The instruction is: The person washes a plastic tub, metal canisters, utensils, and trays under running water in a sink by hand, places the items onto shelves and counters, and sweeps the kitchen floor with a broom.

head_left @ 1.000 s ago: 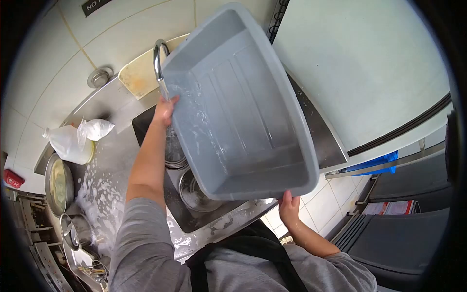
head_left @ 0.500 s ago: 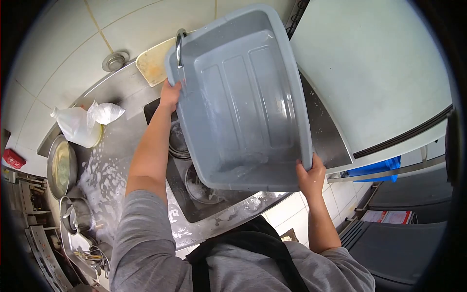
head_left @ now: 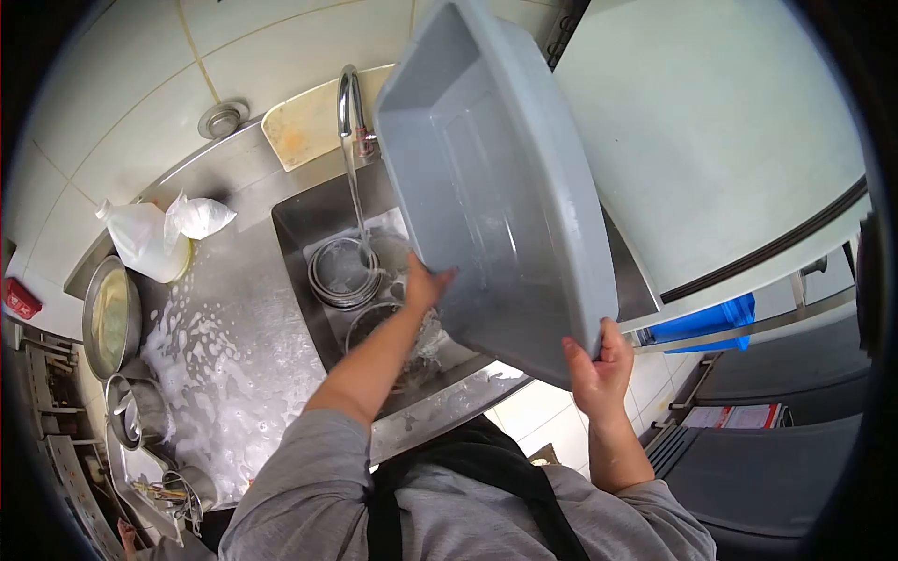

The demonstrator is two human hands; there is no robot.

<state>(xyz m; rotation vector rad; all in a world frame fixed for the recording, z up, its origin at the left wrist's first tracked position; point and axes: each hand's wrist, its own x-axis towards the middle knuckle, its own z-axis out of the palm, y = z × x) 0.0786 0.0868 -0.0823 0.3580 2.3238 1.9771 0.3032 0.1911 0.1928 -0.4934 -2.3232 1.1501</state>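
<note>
A large grey plastic tub (head_left: 505, 206) is held up over the right side of the sink (head_left: 304, 220), tilted with its open side facing left. My left hand (head_left: 426, 285) grips its lower left rim, thumb inside the tub. At the lower right corner, my right hand (head_left: 601, 369) is closed on the rim. Water runs from the metal faucet (head_left: 350, 103) just left of the tub. It falls by a stack of round metal containers (head_left: 344, 273) in the sink. Another round metal vessel (head_left: 369, 323) is partly hidden behind my left forearm.
Soapy foam covers the steel counter (head_left: 248, 318) on the left. A white plastic jug (head_left: 140, 243), a white bag (head_left: 199, 217), a metal bowl (head_left: 110, 318) and a metal pot (head_left: 140, 411) stand along its far left. A pale cutting board (head_left: 304, 122) leans behind the sink.
The tub has swung right and tipped onto its side, uncovering the faucet, running water and sink. My left hand has shifted from the upper left rim down to the lower left rim.
</note>
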